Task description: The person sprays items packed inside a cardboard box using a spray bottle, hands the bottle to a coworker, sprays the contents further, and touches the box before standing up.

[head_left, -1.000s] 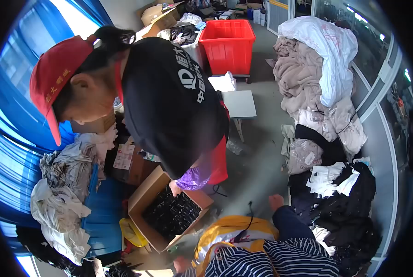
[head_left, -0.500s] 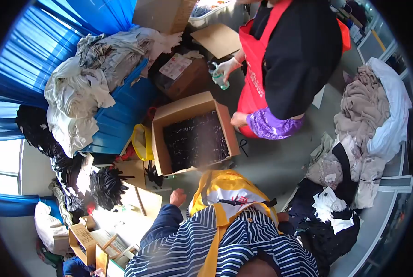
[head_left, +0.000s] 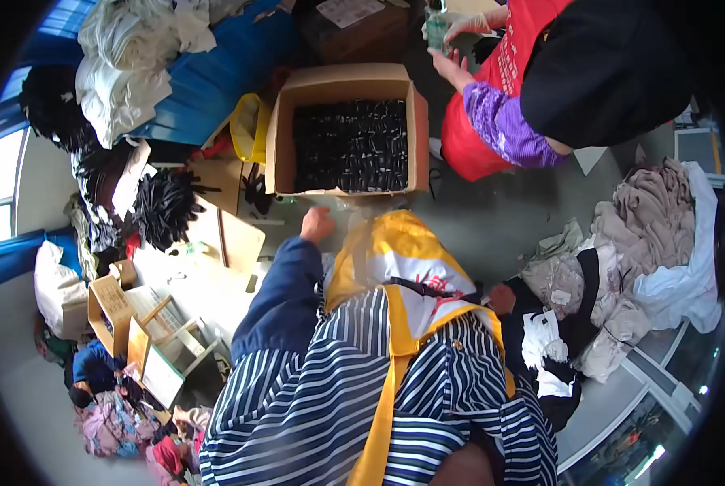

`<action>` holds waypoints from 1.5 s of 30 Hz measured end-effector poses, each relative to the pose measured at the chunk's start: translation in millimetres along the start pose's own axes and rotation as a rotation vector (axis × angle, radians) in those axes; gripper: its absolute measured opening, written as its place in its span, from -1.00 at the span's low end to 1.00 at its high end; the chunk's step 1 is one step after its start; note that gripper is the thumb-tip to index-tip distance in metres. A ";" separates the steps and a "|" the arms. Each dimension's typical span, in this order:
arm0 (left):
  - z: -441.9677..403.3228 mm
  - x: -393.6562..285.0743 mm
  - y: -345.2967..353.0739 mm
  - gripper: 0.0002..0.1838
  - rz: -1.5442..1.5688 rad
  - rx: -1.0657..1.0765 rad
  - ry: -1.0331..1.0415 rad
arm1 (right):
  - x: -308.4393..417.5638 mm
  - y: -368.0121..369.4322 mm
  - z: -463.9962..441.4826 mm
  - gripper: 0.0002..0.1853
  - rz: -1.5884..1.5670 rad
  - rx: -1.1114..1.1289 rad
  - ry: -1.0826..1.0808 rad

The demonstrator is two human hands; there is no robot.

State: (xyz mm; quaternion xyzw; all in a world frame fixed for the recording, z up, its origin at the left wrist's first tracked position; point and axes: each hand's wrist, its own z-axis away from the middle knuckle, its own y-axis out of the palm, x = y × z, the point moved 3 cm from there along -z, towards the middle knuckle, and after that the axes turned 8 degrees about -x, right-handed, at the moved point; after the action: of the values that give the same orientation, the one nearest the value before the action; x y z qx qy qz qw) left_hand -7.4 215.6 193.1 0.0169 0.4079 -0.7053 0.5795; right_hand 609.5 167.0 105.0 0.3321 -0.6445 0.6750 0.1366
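Observation:
My left hand [head_left: 318,224] hangs near the front edge of an open cardboard box [head_left: 418,150], apart from it. Its fingers look curled in, with nothing visible in them. My right hand [head_left: 501,299] is low at my side, beside the yellow and white apron [head_left: 395,243]; its fingers are too small and blurred to read. Inside the box, small black bundles [head_left: 350,146] are packed in tight rows. Across from me, a co-worker in a red apron [head_left: 480,134] holds a clear greenish bottle [head_left: 437,31] with both hands.
A yellow bag [head_left: 250,130] stands left of the box. Black strips [head_left: 168,209] and a bright table [head_left: 172,279] are further left. Pale cloth [head_left: 127,49] is heaped upper left. Beige cloth [head_left: 650,206] and white pieces [head_left: 547,344] lie on the right.
My view has tilted downward, so the box sits higher in it. My left hand and forearm show more. The co-worker's second hand has come up to the bottle.

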 end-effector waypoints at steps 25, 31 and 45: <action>-95.6 -149.1 -71.3 -0.31 -0.079 -0.105 0.519 | -14.2 43.7 42.3 -0.89 0.291 -0.143 -0.094; -90.8 -159.4 -58.0 -0.36 -0.120 -0.531 0.845 | 80.8 -5.9 -17.5 -0.82 0.348 -0.301 0.146; -23.2 -119.9 -50.2 -0.49 -0.427 0.027 0.657 | 505.6 -301.3 -243.6 -0.49 -0.501 -0.749 -1.040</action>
State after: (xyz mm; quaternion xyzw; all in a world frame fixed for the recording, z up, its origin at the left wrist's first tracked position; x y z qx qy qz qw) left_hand -20.2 325.5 265.0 0.1638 0.5568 -0.7724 0.2580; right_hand 352.5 317.5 668.1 0.6824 -0.7199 0.1076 0.0672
